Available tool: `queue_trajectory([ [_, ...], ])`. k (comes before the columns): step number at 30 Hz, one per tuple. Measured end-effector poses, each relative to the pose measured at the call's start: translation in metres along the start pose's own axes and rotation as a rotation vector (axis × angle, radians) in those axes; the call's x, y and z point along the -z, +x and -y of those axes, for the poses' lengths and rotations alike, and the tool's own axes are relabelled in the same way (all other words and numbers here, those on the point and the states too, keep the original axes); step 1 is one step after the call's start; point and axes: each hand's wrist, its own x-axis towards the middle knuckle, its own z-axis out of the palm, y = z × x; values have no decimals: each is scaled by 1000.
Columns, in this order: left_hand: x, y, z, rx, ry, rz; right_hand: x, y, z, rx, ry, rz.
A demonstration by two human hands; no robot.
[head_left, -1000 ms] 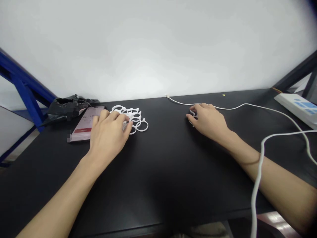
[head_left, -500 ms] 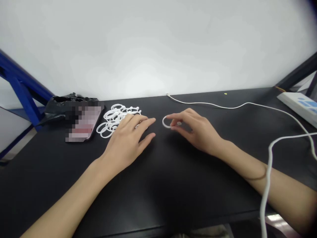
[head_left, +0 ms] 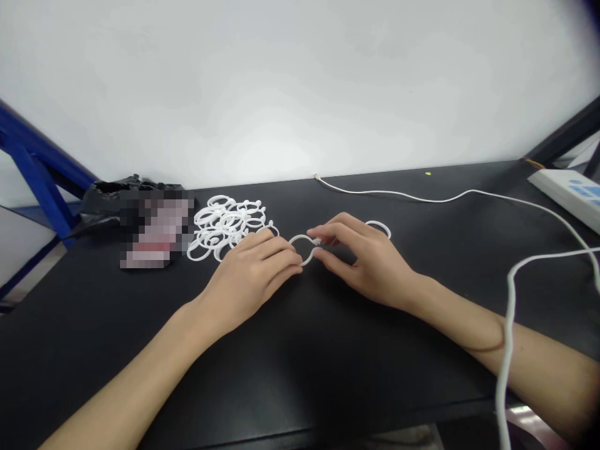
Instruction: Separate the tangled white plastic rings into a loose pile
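Now both hands, left (head_left: pixel 250 270) and right (head_left: pixel 363 259), grip one white ring (head_left: pixel 302 249); pile (head_left: pixel 225 226) uncountable.

The bench (head_left: pixel 290 350) has a matt black top with a soft sheen. On it, the heap of rings (head_left: pixel 225 226) looks like smooth white plastic, slightly glossy, as does the single ring (head_left: pixel 302 249) beside the heap. Left of the heap lies a crumpled black bag (head_left: pixel 105 199) of shiny plastic film. Behind the heap, the wall (head_left: pixel 290 87) is matt white.
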Motion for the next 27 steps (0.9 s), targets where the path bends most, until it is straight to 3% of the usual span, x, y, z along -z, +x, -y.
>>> queue_trajectory([
  [4, 2, 1, -3, 36, 16, -31, 1, 0, 2, -53, 70, 52],
  [10, 3, 3, -5, 162, 124, -194, 3, 0, 4, 6, 110, 85],
  [16, 2, 3, -7, 211, 144, -148, 3, -1, 6, 67, 138, 85],
  [21, 4, 5, -10, 191, 111, -176, 4, -2, 6, 16, 100, 23],
  [27, 7, 7, -13, 20, 24, -133, 3, 0, 8, -61, 110, -59],
])
